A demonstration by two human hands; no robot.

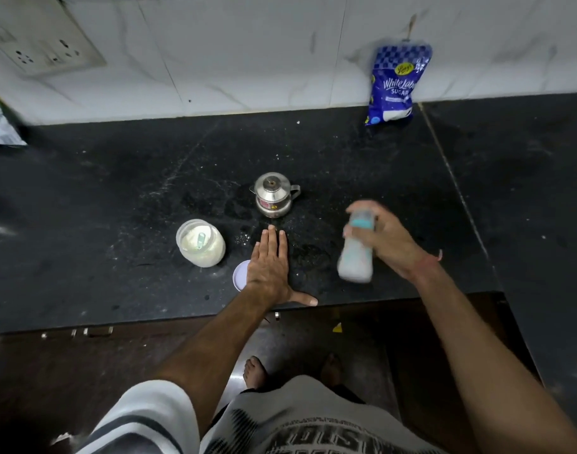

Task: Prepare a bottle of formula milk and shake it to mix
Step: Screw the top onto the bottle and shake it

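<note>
From the head camera, looking down at a black stone counter (116, 198) against a white tiled wall, the right hand (390, 244) holds a baby bottle (356, 253) above the counter, near its front edge and right of centre. The fingers (359, 221) curl over the upper part of the bottle, around its teal collar, while the milky white body hangs below the hand, tilted a little with the base toward the person. The bottle and fingers are blurred, so how the thumb sits cannot be told.

The left hand (270, 270) lies flat on the counter, palm down, fingers straight and together, thumb spread out along the front edge — it holds nothing. Its heel partly covers a round pale lid (239, 276) lying flat on the stone.

Just left of that hand stands an open clear jar of white powder (200, 244) with a small teal scoop (200, 240) resting in the powder. Beyond the left fingertips, apart from them, stands a small steel pot with a lid and side handle (275, 194). At the back right, a blue sugar packet (395, 83) leans upright against the wall — well away from the bottle. A wall socket plate (41, 40) sits at the upper left.
</note>
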